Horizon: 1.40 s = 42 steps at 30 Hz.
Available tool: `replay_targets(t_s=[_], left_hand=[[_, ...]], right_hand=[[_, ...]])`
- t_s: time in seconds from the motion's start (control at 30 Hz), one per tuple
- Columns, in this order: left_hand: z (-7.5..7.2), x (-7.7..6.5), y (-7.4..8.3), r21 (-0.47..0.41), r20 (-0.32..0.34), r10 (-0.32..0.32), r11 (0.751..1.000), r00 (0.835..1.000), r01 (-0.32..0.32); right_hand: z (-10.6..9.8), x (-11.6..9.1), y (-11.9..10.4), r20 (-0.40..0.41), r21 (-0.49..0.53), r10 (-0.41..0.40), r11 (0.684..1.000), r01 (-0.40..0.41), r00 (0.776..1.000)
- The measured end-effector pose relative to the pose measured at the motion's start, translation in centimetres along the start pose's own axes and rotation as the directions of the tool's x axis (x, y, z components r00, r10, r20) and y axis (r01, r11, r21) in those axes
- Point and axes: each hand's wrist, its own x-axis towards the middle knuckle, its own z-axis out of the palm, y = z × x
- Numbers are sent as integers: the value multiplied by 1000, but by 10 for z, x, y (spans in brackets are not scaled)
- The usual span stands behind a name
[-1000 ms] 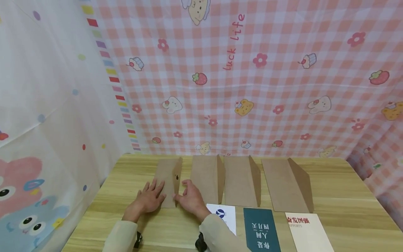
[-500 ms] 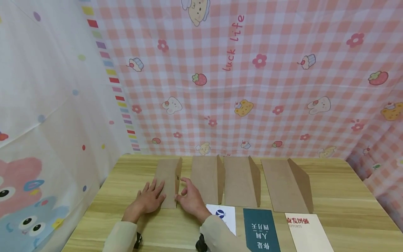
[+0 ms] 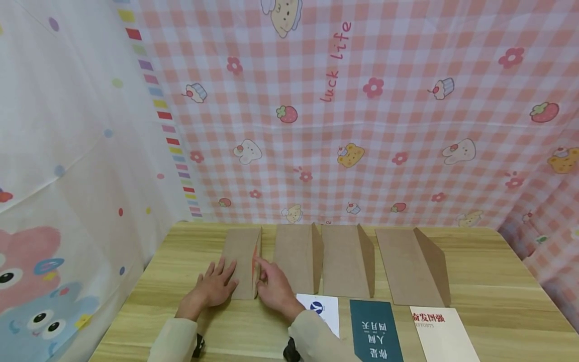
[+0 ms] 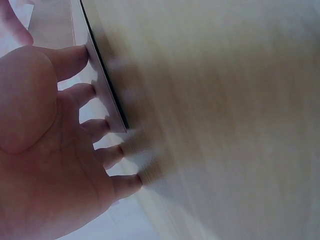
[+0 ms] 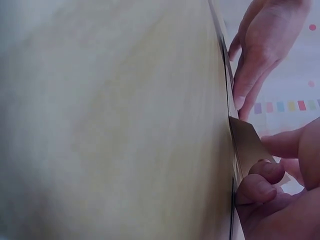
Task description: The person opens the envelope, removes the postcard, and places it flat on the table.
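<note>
My left hand (image 3: 216, 285) lies spread on the leftmost kraft paper envelope (image 3: 242, 241), with its fingertips also showing against it in the left wrist view. At the envelope's right edge, my right hand (image 3: 273, 289) has thumb and fingers at the raised flap (image 5: 250, 145). In the right wrist view the thumb touches one side of the flap, and the other fingers curl beside it. A narrow orange-red strip (image 3: 255, 264) shows along that edge, near my index fingertip. The inside of the envelope is hidden.
Three more kraft envelopes, the second (image 3: 293, 256), third (image 3: 346, 261) and rightmost (image 3: 402, 266), lie in a row with flaps raised. In front lie a white card (image 3: 327, 311), a dark green card (image 3: 373, 327) and a cream card (image 3: 445, 337) on the wooden table (image 3: 488, 281).
My right hand's index finger has moved left onto the envelope's edge. A dark mark seen there earlier is gone from view, and the orange-red strip now shows. The left hand stays put.
</note>
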Motion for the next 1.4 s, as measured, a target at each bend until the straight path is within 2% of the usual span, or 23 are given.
replay_targets(t_s=[0.3,0.6,0.87,1.17,1.4], left_hand=[[1,0,-1,-4,-4,3,1000,1000,-3],[1,0,0,-5,3,2,1000,1000,-2],[2,0,-1,-17,4,3,1000,1000,-3],[2,0,1,-26,-7,3,1000,1000,-3],[1,2,4,-20,-21,-15,1000,1000,15]], right_hand=[[-4,1,4,-7,14,40,999,-40,999],[-7,3,4,-79,-34,123,991,-126,989],[-15,11,8,-100,-61,127,989,-134,987],[-16,18,8,-47,-27,233,972,-234,971],[-16,19,4,-25,-14,276,961,-276,961]])
